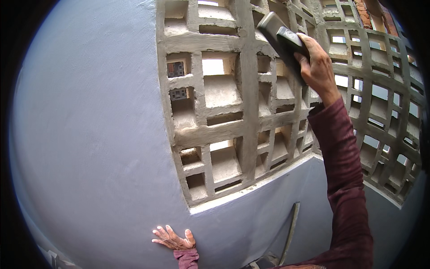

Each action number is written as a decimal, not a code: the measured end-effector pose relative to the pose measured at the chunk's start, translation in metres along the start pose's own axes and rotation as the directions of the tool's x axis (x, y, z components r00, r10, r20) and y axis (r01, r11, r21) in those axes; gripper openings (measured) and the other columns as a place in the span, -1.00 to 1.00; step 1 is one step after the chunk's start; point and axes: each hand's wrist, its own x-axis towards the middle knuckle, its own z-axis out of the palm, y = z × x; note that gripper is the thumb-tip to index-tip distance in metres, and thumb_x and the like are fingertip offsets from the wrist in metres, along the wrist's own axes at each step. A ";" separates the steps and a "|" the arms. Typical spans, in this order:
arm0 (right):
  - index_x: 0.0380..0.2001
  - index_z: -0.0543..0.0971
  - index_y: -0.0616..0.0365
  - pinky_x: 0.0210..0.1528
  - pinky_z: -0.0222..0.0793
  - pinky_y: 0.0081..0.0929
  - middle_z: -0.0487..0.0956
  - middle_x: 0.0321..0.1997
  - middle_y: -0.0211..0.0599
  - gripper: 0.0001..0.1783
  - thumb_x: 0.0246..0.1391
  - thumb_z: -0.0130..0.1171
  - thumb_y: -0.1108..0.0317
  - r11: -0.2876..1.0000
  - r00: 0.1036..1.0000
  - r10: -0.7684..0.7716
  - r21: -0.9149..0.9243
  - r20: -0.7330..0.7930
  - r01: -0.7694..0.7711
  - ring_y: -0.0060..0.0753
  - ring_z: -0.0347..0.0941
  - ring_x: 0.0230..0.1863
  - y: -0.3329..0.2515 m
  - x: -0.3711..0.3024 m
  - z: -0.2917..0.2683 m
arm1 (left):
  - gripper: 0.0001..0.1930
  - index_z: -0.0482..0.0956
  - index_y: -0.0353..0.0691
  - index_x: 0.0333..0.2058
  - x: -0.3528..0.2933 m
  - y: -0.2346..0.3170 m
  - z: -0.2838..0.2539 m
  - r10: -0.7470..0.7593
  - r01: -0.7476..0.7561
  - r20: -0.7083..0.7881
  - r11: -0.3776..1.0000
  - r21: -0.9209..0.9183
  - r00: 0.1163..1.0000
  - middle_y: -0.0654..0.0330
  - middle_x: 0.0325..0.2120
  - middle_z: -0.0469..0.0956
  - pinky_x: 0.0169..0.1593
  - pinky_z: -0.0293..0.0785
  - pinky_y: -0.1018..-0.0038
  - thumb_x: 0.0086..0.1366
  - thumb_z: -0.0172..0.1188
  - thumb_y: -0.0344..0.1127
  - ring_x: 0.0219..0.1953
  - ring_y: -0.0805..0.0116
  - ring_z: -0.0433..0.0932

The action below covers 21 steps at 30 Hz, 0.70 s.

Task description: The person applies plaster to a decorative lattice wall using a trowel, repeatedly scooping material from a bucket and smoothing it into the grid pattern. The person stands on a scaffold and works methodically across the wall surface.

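My right hand (320, 67) is raised high at the upper right, its fingers wrapped round the grip of a long, dark, flat-faced hand float (275, 33). The float is tilted, in front of the concrete lattice (251, 98); whether it touches the lattice I cannot tell. Low down near the middle, my left hand (174, 238) has its fingers spread and its palm against the smooth grey-blue wall (103, 134), below the opening's lower corner. Nothing is held in it. Maroon sleeves cover both forearms.
Square and slotted holes run through the lattice, which turns a corner to a second lattice panel (380, 89) on the right. A pale ledge (255, 186) edges its bottom. A thin strip of wood or metal (290, 233) leans against the lower wall.
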 end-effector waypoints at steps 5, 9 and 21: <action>0.12 0.38 0.00 -0.14 0.46 -0.30 0.52 -0.19 -0.03 -0.43 -0.04 0.14 0.39 0.962 0.993 0.095 0.261 -0.066 -0.075 -0.09 0.52 -0.22 -0.059 -0.010 0.024 | -0.30 0.10 -0.27 0.24 -0.001 -0.002 -0.003 -0.007 0.007 -0.003 1.000 0.012 1.000 -0.11 0.28 0.02 0.32 -0.50 -0.13 0.30 -0.17 0.13 0.36 -0.13 -0.17; 0.09 0.45 -0.06 -0.24 0.45 -0.28 0.44 -0.32 -0.16 -0.48 -0.03 0.12 0.29 0.962 0.972 0.234 0.146 -0.001 -0.232 -0.18 0.49 -0.36 -0.082 -0.009 0.041 | -0.30 0.10 -0.27 0.24 -0.003 -0.004 0.001 0.010 -0.010 0.000 1.000 0.007 1.000 -0.10 0.28 0.02 0.32 -0.50 -0.13 0.29 -0.17 0.13 0.36 -0.13 -0.16; -0.02 0.53 0.08 -0.17 0.43 -0.21 0.51 -0.28 0.11 -0.55 -0.07 0.08 0.33 0.974 0.976 0.203 0.121 -0.081 -0.193 0.06 0.49 -0.25 -0.056 0.033 0.054 | -0.29 0.13 -0.27 0.23 -0.002 -0.001 0.004 0.013 -0.013 -0.019 1.000 0.002 1.000 -0.09 0.28 0.04 0.32 -0.50 -0.15 0.27 -0.16 0.13 0.37 -0.11 -0.16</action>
